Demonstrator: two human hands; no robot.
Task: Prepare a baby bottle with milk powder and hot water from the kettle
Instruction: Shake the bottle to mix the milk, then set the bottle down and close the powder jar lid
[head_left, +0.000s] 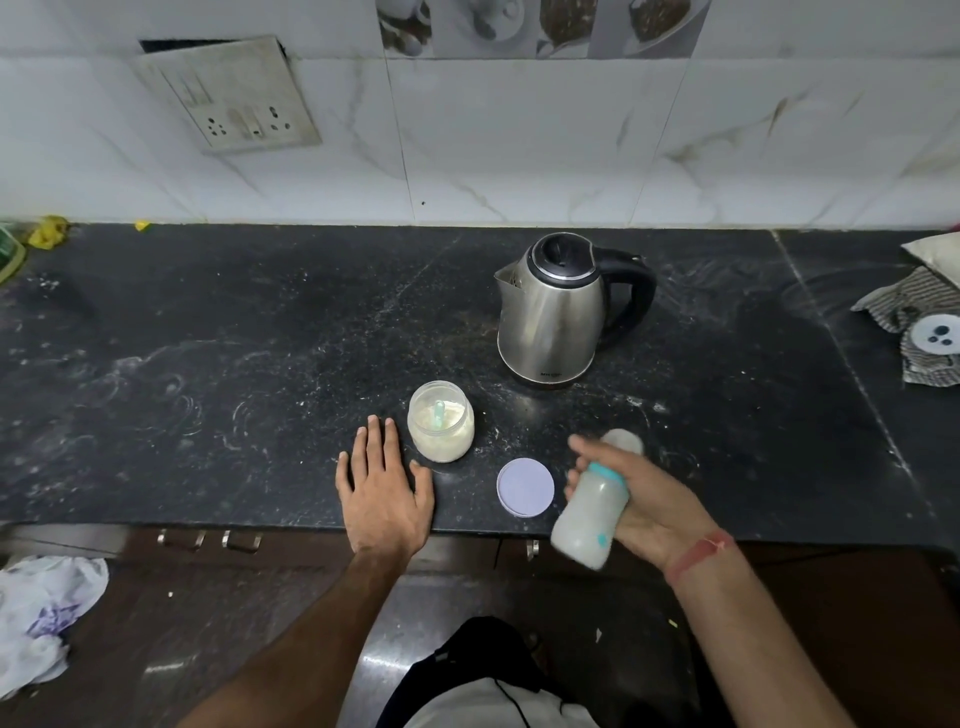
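My right hand (647, 499) grips a baby bottle (592, 514) full of cloudy white milk, with a teal collar and its cap on, tilted and motion-blurred above the counter's front edge. My left hand (382, 483) rests flat on the black counter (208, 364), fingers spread, just left of an open jar of milk powder (440, 428) with a teal scoop standing in it. The jar's pale lid (525, 487) lies flat between the jar and the bottle. A steel kettle (553, 312) with a black handle stands behind them, lid shut, spout pointing left.
A striped cloth with a white round base (922, 332) lies at the counter's right end. Yellow scraps (49, 231) sit at the far left by the tiled wall. A socket panel (234, 98) hangs on the wall. White plastic bags (41, 618) lie on the floor at left.
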